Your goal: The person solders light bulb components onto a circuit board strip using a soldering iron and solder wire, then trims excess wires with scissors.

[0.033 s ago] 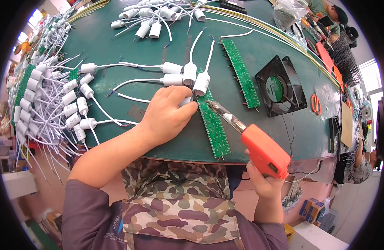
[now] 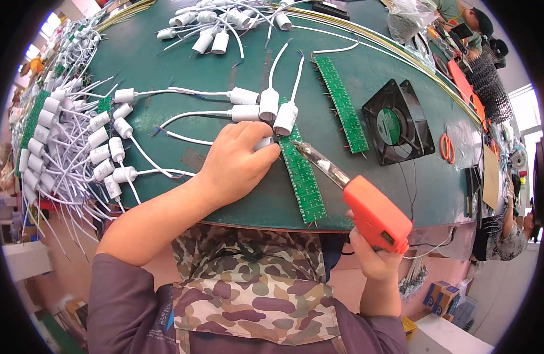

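Note:
My left hand [image 2: 239, 156] is closed around a white cylindrical cap [image 2: 262, 143], pressed against the upper part of a long green circuit board [image 2: 304, 183]; fingers hide most of this cap. In my right hand [image 2: 375, 259] is a red-handled soldering iron [image 2: 378, 212]. Its dark tip reaches the board just right of my left fingertips; whether it touches cannot be made out. More white caps with cables cluster at the board's far end, one upright cap [image 2: 268, 105] and one tilted cap [image 2: 285, 118] among them. A second green circuit board [image 2: 341, 103] lies to the right.
A black fan [image 2: 399, 123] stands at the right, with orange scissors [image 2: 447, 147] beyond it. Many wired white caps are heaped on the left [image 2: 53, 135], and another pile [image 2: 216, 26] lies at the back. Other people [image 2: 469, 26] sit along the right side.

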Demonstrator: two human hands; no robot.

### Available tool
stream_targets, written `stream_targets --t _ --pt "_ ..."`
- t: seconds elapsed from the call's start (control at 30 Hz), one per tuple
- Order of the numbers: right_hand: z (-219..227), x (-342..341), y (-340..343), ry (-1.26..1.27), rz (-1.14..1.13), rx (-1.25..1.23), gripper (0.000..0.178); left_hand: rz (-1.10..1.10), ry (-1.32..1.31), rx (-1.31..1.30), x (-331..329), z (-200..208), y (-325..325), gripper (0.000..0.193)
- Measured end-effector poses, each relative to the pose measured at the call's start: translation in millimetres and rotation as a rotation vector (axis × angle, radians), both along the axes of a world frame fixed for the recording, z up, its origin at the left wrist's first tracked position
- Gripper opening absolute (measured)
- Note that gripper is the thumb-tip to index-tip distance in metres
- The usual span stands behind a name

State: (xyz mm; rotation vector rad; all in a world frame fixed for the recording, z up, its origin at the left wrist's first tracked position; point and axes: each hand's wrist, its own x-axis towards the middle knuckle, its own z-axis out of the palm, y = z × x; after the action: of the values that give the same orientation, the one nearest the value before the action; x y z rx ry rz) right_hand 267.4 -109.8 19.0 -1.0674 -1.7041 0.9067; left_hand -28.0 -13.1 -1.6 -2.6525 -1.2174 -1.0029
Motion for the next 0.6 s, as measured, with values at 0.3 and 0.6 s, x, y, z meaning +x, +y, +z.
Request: stream_targets --t 0.3,0.6 --pt "-4.2 -3.4 2.2 -0.005 0.035 -0.023 0.042 0.002 0.012 -0.004 0.1 -1.0 1.3 0.013" --pt "-4.8 -10.9 2.9 0.051 -0.044 -0.133 0.039 0.002 0.003 0.014 0.8 -0.1 1.0 0.014"
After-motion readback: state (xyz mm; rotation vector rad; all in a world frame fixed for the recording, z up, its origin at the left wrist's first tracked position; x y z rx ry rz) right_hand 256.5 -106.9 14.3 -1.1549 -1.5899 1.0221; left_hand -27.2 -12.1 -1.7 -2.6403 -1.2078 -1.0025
